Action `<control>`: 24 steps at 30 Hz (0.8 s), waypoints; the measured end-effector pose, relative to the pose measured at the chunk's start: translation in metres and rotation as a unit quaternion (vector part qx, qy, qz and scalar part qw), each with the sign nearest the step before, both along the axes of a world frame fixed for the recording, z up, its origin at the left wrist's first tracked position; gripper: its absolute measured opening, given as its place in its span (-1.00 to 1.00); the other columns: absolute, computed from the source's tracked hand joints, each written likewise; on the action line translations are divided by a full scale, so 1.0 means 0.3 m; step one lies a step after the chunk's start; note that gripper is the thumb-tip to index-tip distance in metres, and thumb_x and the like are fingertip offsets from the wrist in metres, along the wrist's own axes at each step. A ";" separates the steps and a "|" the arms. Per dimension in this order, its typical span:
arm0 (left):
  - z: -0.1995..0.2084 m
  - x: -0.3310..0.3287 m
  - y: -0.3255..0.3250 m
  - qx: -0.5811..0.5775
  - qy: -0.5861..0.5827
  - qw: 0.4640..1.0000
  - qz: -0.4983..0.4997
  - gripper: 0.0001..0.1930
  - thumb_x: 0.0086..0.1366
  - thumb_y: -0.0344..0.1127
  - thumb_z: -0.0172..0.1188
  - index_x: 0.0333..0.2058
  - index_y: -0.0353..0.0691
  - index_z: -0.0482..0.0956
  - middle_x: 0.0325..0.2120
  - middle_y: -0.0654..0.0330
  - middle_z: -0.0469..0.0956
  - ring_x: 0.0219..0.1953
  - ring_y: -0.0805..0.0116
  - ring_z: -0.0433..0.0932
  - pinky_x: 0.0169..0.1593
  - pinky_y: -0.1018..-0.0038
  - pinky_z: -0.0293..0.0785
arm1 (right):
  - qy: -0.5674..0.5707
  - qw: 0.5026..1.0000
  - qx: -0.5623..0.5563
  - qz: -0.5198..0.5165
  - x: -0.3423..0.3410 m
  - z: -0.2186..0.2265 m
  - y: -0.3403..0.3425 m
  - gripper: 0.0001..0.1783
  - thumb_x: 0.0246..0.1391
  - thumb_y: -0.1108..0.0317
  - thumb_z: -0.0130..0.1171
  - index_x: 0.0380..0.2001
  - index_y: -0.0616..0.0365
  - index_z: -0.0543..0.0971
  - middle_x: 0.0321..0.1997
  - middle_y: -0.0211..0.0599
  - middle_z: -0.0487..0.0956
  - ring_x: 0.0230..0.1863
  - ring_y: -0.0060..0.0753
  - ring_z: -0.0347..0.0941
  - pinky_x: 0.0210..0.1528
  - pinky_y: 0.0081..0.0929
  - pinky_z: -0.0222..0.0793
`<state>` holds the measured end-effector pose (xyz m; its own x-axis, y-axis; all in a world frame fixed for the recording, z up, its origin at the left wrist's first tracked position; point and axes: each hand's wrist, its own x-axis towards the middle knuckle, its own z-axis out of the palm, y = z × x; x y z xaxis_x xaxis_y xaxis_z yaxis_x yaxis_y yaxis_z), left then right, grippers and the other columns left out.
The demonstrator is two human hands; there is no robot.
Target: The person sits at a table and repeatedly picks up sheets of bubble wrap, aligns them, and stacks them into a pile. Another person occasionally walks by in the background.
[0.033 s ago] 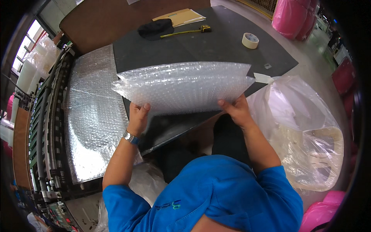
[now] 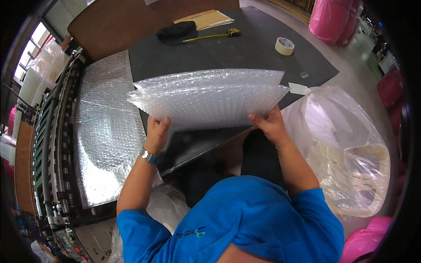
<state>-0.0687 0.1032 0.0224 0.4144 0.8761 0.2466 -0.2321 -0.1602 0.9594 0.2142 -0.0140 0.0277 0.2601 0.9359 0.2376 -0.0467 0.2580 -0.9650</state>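
Observation:
A stack of clear bubble wrap sheets (image 2: 210, 103) is held up above the dark tabletop, bowed between my two hands. My left hand (image 2: 158, 130) grips its lower left corner, thumb on the near face. On the lower right, my right hand (image 2: 269, 126) clasps it the same way. The fingers behind the sheets are hidden. Another sheet of bubble wrap (image 2: 105, 127) lies flat on the left, between the table and a machine with rollers.
On the dark table (image 2: 210, 55) are a roll of tape (image 2: 284, 46), a tape measure (image 2: 233, 32), a black cap (image 2: 177, 33) and brown envelopes (image 2: 204, 20). The roller machine (image 2: 55, 131) stands left. A large clear plastic bag (image 2: 337, 109) covers a white chair (image 2: 377, 175) at right.

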 end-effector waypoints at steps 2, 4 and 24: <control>0.014 0.004 -0.006 -0.009 0.033 0.999 -0.010 -0.26 -0.03 0.04 0.23 0.00 -0.34 0.17 -0.09 0.10 0.31 -0.03 0.34 0.26 0.04 0.40 0.13 | -0.053 0.998 -0.025 -0.008 0.023 0.005 -0.001 -0.31 -0.20 0.27 0.28 0.00 0.22 0.20 -0.06 -0.26 0.34 -0.01 -0.39 0.24 0.03 -0.45 0.13; -0.002 0.012 -0.006 0.021 0.058 0.998 0.001 -0.24 -0.02 0.05 0.21 0.03 -0.33 0.12 -0.06 0.09 0.27 -0.01 0.34 0.23 0.05 0.42 0.12 | -0.031 0.998 -0.044 0.014 0.037 -0.020 0.003 -0.35 -0.17 0.28 0.26 -0.02 0.24 0.22 -0.06 -0.24 0.35 -0.05 -0.39 0.28 -0.01 -0.48 0.17; 0.127 -0.145 0.105 0.500 0.255 0.718 0.411 -0.76 0.05 -0.43 0.10 -0.24 -0.24 0.42 -0.30 0.13 0.38 -0.23 0.23 0.35 -0.19 0.43 0.32 | 0.184 0.977 -0.082 -0.069 0.138 -0.145 0.079 -0.47 -0.07 0.43 0.08 -0.02 0.26 0.16 -0.13 -0.17 0.36 -0.17 -0.34 0.35 -0.14 -0.42 0.34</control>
